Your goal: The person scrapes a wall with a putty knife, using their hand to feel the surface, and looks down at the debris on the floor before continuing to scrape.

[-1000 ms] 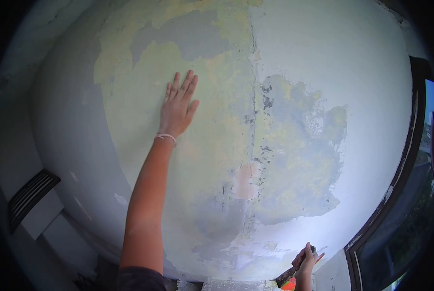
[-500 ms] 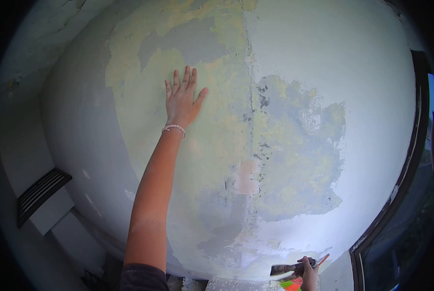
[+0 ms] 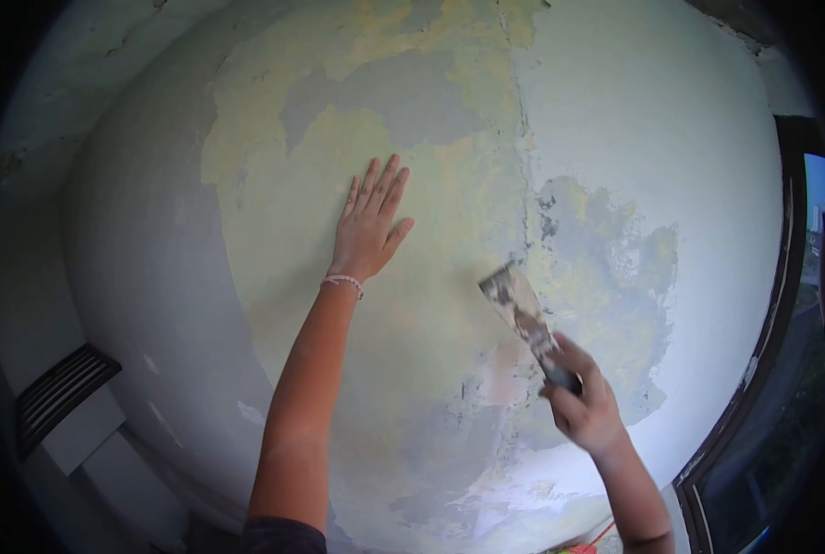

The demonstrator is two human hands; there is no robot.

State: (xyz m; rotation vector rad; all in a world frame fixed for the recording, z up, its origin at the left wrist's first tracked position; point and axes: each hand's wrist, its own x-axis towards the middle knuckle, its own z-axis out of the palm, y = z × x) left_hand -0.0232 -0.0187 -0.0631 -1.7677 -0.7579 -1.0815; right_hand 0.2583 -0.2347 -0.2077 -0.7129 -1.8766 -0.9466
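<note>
My left hand (image 3: 369,231) lies flat on the patchy wall (image 3: 440,305), fingers stretched upward and thumb out to the right. A beaded bracelet (image 3: 343,280) circles that wrist. In my right hand (image 3: 586,397) is a scraper (image 3: 523,312) with a wide metal blade, smeared with pale residue, and a dark handle inside my closed fingers. The blade points up and left, close over the wall near a vertical crack (image 3: 526,166). Around both hands the wall shows yellow-green and grey areas where the pale coat is gone.
At the right stands a dark window frame (image 3: 771,342) with glass beside it. A dark slatted vent (image 3: 66,392) sits low on the left. Something red (image 3: 586,547) shows at the bottom edge near my right forearm. Pale coating (image 3: 643,111) covers the upper right wall.
My right hand has risen with the scraper from the bottom edge to the middle of the wall, blade turned upward. My left hand stays flat on the wall; the whole view has shifted slightly.
</note>
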